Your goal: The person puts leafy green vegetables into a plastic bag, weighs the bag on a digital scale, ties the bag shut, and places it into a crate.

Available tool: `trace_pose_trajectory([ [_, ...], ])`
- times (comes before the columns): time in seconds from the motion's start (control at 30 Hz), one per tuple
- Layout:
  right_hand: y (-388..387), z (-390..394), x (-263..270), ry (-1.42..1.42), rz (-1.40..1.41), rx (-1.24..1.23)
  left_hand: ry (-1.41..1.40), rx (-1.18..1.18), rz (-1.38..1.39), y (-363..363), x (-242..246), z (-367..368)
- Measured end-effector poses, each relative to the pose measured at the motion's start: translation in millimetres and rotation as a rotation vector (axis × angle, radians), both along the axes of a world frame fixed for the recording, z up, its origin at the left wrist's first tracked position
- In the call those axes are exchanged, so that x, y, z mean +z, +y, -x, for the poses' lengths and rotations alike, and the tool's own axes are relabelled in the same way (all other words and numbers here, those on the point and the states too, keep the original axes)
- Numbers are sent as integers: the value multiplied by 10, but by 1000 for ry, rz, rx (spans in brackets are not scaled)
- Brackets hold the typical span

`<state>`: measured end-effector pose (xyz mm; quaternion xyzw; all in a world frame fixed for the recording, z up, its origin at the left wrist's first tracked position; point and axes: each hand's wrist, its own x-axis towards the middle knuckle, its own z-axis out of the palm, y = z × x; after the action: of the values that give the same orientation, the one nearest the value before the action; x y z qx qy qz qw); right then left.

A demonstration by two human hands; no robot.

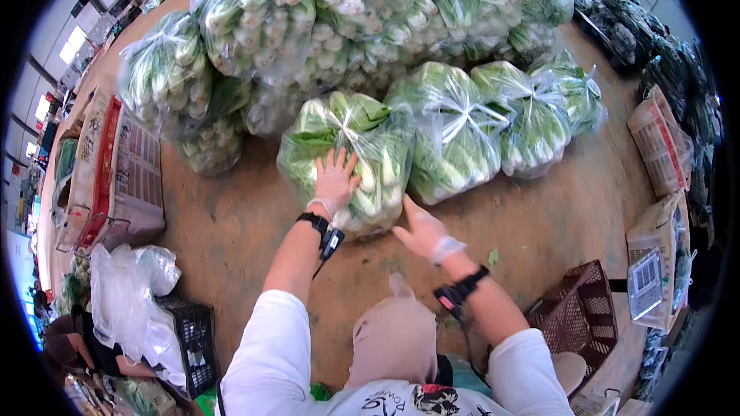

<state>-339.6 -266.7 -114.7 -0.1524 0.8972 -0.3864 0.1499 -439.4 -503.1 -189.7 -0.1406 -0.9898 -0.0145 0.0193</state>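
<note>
A clear plastic bag point(378, 153) of leafy greens with thick white stems sits on the brown floor in front of me, its neck tied on top. My left hand point(335, 182), in a thin clear glove, lies flat on the bag's near side with the fingers spread. At the bag's lower right corner is my right hand point(423, 230), also gloved, thumb and fingers apart. Whether its fingertips touch the plastic, I cannot tell. Just right of this bag stands another tied bag point(457, 133) of the same greens, with a smaller one point(535, 121) beyond it.
Behind, bags of greens point(260, 29) are stacked in a long pile. Plastic crates point(136, 173) stand at left, near a black crate point(193, 335) draped with clear plastic bags point(130, 294). A maroon crate point(578, 312) is at right. Another person point(75, 341) is at lower left.
</note>
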Motion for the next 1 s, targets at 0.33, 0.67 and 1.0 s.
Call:
trace_pose_trajectory([
  [0.33,1809,-3305,416,-117,-495,-375,172,85,-369,173,222,-830],
  [0.67,2222,-3217,1021,7,-475,-240,-493,629,89,-2070,178,-4719],
  [1.0,2622,-2786,132,139,-169,-265,-147,1383,80,-2205,1209,-8441],
])
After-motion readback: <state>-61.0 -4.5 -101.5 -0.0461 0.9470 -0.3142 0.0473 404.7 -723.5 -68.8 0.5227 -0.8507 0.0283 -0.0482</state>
